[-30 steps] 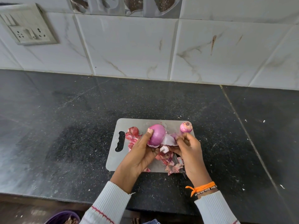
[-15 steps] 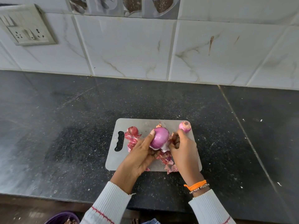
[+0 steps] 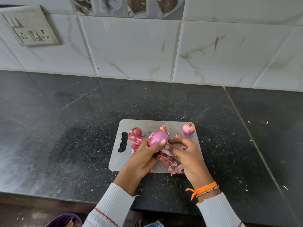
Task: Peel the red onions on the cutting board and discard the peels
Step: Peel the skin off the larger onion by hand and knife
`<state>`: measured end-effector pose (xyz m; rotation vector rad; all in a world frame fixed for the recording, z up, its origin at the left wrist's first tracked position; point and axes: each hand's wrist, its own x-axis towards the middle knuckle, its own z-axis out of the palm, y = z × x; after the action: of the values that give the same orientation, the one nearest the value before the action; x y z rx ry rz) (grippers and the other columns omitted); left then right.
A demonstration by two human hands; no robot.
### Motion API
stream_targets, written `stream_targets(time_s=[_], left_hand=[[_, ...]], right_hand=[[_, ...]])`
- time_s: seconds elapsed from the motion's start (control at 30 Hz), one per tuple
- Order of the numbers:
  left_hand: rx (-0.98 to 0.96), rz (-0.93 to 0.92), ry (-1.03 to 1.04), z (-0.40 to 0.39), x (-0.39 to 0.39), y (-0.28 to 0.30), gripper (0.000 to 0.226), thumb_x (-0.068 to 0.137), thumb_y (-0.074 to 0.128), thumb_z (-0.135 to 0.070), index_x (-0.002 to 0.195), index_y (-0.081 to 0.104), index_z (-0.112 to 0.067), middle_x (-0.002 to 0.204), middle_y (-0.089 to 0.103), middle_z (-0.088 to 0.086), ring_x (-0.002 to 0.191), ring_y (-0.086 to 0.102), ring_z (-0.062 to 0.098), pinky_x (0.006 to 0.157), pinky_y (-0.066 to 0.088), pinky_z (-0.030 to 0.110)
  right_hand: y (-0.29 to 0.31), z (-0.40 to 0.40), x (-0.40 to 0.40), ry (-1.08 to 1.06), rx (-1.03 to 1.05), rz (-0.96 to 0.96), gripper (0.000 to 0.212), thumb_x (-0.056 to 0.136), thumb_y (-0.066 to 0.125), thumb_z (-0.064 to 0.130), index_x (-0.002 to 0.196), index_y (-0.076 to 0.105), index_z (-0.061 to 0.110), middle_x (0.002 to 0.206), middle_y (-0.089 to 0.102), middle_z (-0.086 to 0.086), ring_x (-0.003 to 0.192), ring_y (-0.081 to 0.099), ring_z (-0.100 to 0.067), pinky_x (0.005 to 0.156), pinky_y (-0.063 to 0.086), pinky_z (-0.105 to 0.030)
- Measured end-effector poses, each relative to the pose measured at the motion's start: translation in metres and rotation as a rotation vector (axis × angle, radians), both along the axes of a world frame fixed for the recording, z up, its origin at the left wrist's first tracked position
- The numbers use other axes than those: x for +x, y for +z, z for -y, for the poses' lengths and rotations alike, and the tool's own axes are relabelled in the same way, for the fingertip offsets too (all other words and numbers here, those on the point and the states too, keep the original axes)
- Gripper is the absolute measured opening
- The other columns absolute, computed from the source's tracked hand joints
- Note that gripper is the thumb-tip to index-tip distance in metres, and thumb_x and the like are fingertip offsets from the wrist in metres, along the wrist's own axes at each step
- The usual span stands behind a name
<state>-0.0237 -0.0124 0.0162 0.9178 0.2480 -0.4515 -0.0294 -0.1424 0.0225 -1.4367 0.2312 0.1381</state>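
A dark speckled bench (image 3: 65,128) carries a grey cutting board (image 3: 144,125). Above it, the left hand (image 3: 144,159) grips a red onion (image 3: 157,138), thumb across its front. The right hand (image 3: 185,154), which a second ago pulled a pale strip of skin (image 3: 165,151) away, has closed back in and pinches it against the onion's side. Another onion (image 3: 188,128) sits at the board's far right corner. Loose peels (image 3: 136,140) litter the board, none yet discarded; peeling seems nearly finished here.

cutting board (image 3: 148,124) on the countertop (image 3: 65,128); small onion (image 3: 188,128) at its far right corner, peels (image 3: 136,140) left.
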Motion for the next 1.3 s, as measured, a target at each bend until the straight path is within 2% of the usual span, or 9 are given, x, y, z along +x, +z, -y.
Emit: stream_targets(time_s=[0.3, 0.47, 0.53, 0.63, 0.73, 0.8, 0.97, 1.13, 1.3], left_hand=[[0.177, -0.034, 0.068, 0.005, 0.003, -0.007, 0.065, 0.072, 0.070, -0.035, 0.121, 0.052, 0.003, 0.078, 0.069, 0.010, 0.060, 0.066, 0.014, 0.051, 0.051, 0.021], [0.192, -0.062, 0.003, 0.005, 0.005, -0.008, 0.044, 0.077, 0.057, -0.052, 0.076, 0.067, -0.009, 0.053, 0.061, 0.003, 0.040, 0.054, 0.008, 0.039, 0.047, 0.017], [0.157, -0.080, -0.012, 0.002, 0.007, -0.006, 0.048, 0.087, 0.050, -0.049, 0.072, 0.066, -0.007, 0.049, 0.061, 0.003, 0.036, 0.054, 0.007, 0.038, 0.048, 0.016], [0.144, -0.078, -0.002, -0.004, 0.011, -0.005, 0.042, 0.084, 0.056, -0.044, 0.095, 0.064, -0.004, 0.061, 0.064, 0.004, 0.045, 0.055, 0.007, 0.047, 0.052, 0.016], [0.079, -0.084, 0.011, -0.007, 0.009, -0.004, 0.049, 0.075, 0.068, -0.018, 0.120, 0.053, -0.006, 0.090, 0.058, 0.012, 0.061, 0.056, 0.011, 0.052, 0.052, 0.017], [0.033, -0.040, -0.014, -0.007, 0.008, -0.006, 0.057, 0.067, 0.068, 0.001, 0.121, 0.053, -0.011, 0.107, 0.054, 0.016, 0.074, 0.059, 0.016, 0.056, 0.055, 0.018], [0.129, 0.224, -0.057, -0.007, 0.006, -0.012, 0.076, 0.066, 0.056, 0.031, 0.122, 0.054, -0.019, 0.122, 0.054, 0.010, 0.099, 0.061, 0.022, 0.072, 0.056, 0.026], [0.271, 0.335, -0.074, -0.006, 0.005, -0.012, 0.074, 0.063, 0.070, 0.021, 0.122, 0.055, -0.022, 0.124, 0.055, 0.006, 0.110, 0.058, 0.021, 0.082, 0.053, 0.029], [0.385, 0.366, -0.071, -0.006, 0.004, -0.011, 0.065, 0.074, 0.068, 0.010, 0.126, 0.052, -0.024, 0.125, 0.054, 0.005, 0.113, 0.057, 0.019, 0.087, 0.052, 0.027]], right_hand=[[-0.001, 0.001, 0.002, 0.038, 0.036, -0.017, 0.016, 0.076, 0.067, -0.008, 0.072, 0.062, 0.006, 0.057, 0.069, 0.001, 0.053, 0.067, -0.011, 0.046, 0.051, -0.018], [-0.008, 0.003, 0.007, 0.076, 0.005, 0.053, 0.018, 0.074, 0.069, -0.006, 0.069, 0.065, 0.011, 0.068, 0.070, 0.002, 0.064, 0.068, -0.013, 0.056, 0.055, -0.023], [-0.010, 0.007, 0.008, 0.085, 0.055, 0.024, 0.022, 0.074, 0.067, -0.008, 0.067, 0.067, 0.012, 0.070, 0.071, 0.001, 0.066, 0.069, -0.013, 0.060, 0.057, -0.024], [-0.009, 0.012, 0.008, 0.060, 0.117, -0.024, 0.022, 0.075, 0.066, -0.008, 0.069, 0.068, 0.013, 0.072, 0.072, -0.002, 0.068, 0.069, -0.012, 0.061, 0.057, -0.023], [-0.014, 0.016, 0.011, -0.014, -0.255, 0.063, 0.020, 0.080, 0.067, 0.001, 0.082, 0.069, 0.022, 0.088, 0.071, 0.001, 0.086, 0.067, -0.013, 0.075, 0.054, -0.027], [-0.015, 0.017, 0.011, -0.018, -0.458, 0.132, 0.023, 0.083, 0.064, 0.007, 0.095, 0.065, 0.027, 0.097, 0.067, 0.009, 0.095, 0.062, -0.007, 0.081, 0.050, -0.022], [-0.018, 0.013, 0.011, 0.010, -0.534, 0.207, 0.028, 0.091, 0.055, 0.015, 0.116, 0.062, 0.023, 0.115, 0.064, 0.007, 0.110, 0.057, -0.008, 0.096, 0.048, -0.034], [-0.009, 0.009, 0.007, 0.049, -0.465, 0.277, 0.022, 0.089, 0.060, 0.019, 0.110, 0.066, 0.023, 0.104, 0.066, 0.013, 0.100, 0.062, -0.003, 0.083, 0.053, -0.020], [-0.006, 0.007, 0.006, -0.008, -0.596, 0.420, 0.020, 0.081, 0.070, 0.015, 0.099, 0.068, 0.024, 0.091, 0.065, 0.017, 0.087, 0.064, 0.000, 0.074, 0.051, -0.010]])
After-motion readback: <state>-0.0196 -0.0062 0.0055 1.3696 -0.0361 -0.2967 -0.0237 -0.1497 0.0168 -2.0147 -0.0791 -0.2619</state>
